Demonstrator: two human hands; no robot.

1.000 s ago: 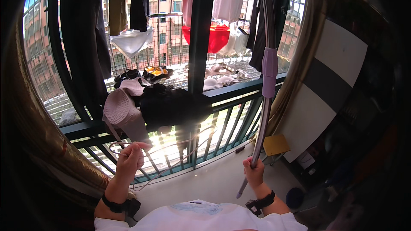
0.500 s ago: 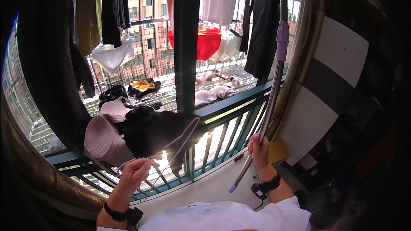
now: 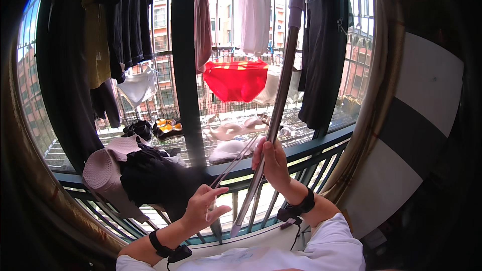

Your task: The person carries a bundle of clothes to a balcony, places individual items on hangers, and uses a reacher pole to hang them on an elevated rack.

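My right hand point(image 3: 275, 166) is wrapped round a long metal pole point(image 3: 279, 115) with a lilac collar, slanting from the top of the view down toward me. Lower and to its left, my left hand point(image 3: 205, 210) holds a thin pale strap point(image 3: 235, 164), its thumb and forefinger apart. From that hand the strap stretches up toward the pole near my right fingers; whether it touches the pole I cannot tell. Left of my left hand, a pink textured bra point(image 3: 103, 168) and a dark bundle of cloth point(image 3: 153, 180) lie over the railing.
The green window railing point(image 3: 321, 145) crosses in front of me, with a dark upright post point(image 3: 187, 70). Beyond hang red underpants point(image 3: 236, 81), white underpants point(image 3: 138, 86), a pale shirt point(image 3: 252, 15) and dark trousers point(image 3: 317, 50). A light bra point(image 3: 231, 150) lies on the outer rack. A curtain point(image 3: 374, 95) hangs at right.
My right hand has moved up and left with the pole. My left hand has moved right, and the strap now stretches toward the pole. The view has shifted to show more of the window.
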